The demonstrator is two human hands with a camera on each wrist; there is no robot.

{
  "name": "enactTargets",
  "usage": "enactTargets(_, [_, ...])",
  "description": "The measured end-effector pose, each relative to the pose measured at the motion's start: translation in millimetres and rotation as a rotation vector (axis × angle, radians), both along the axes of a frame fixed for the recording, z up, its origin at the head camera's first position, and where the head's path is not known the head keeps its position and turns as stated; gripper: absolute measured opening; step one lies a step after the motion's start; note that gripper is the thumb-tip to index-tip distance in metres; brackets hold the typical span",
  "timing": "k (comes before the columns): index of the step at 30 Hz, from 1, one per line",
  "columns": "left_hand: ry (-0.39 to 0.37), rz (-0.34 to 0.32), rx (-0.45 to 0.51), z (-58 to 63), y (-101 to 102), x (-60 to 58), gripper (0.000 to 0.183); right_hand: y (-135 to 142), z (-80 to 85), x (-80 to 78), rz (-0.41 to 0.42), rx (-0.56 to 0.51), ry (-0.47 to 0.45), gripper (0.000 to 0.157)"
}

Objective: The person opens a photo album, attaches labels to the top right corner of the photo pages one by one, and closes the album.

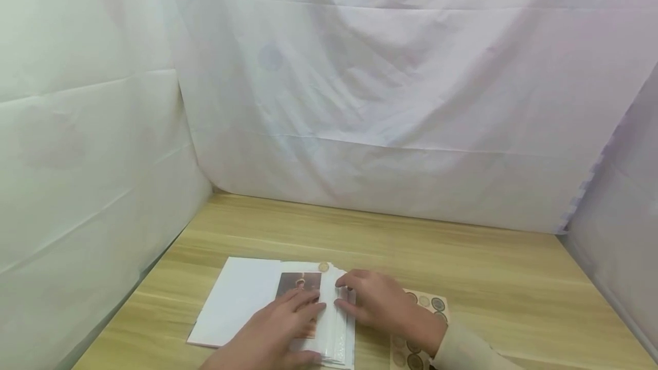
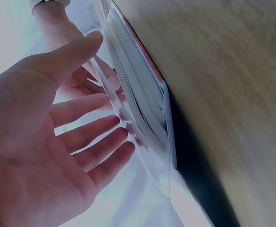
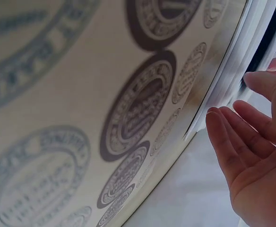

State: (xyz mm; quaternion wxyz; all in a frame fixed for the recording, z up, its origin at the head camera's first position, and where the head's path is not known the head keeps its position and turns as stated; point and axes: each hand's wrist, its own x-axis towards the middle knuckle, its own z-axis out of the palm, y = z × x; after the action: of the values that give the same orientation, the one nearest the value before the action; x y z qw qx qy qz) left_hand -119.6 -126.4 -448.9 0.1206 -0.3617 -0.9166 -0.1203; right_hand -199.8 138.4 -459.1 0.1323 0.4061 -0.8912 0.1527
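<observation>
A white photo album [image 1: 247,293] lies open on the table. Its upper page bears a dark photo [image 1: 287,284], and a small round sticker [image 1: 323,267] sits above it at the page's top. My left hand [image 1: 277,327] rests over the photo, fingers extended; the left wrist view shows them against the page, thumb apart. At the album's right side is my right hand [image 1: 377,301], fingertips touching the page edges. In the right wrist view its fingers and thumb stand apart, with no grip visible. My left hand covers the photo's lower part.
A brown sheet of round stickers [image 1: 429,297] lies right of the album, partly beneath my right forearm. The wooden table [image 1: 411,244] is bordered by white cloth [image 1: 360,101] at the back and both sides.
</observation>
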Motion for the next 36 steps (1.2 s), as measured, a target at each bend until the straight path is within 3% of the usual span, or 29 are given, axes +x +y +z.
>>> enactTargets(6, [-0.008,-0.001,0.025,-0.3,-1.8,3.4,0.065,-1.7,-0.2,0.2,0.0,-0.011,-0.014,0.032])
enactTargets(11, [0.07,-0.029,0.045,-0.3,-2.8,3.9,0.06,-3.0,0.3,-0.8,0.01,-0.025,-0.009,0.035])
enactTargets(18, [0.086,-0.056,0.072,-0.3,-4.3,3.6,0.058,-3.9,-0.1,-1.4,0.037,-0.007,0.011,0.03])
enactTargets(26, [0.097,-0.07,0.03,1.1,-4.0,3.6,0.042,-3.9,-2.3,-1.1,0.051,0.006,0.058,0.023])
enactTargets(36, [0.124,-0.091,0.056,0.7,-6.1,4.0,0.048,-3.1,-3.4,-1.5,0.032,-0.015,0.061,0.025])
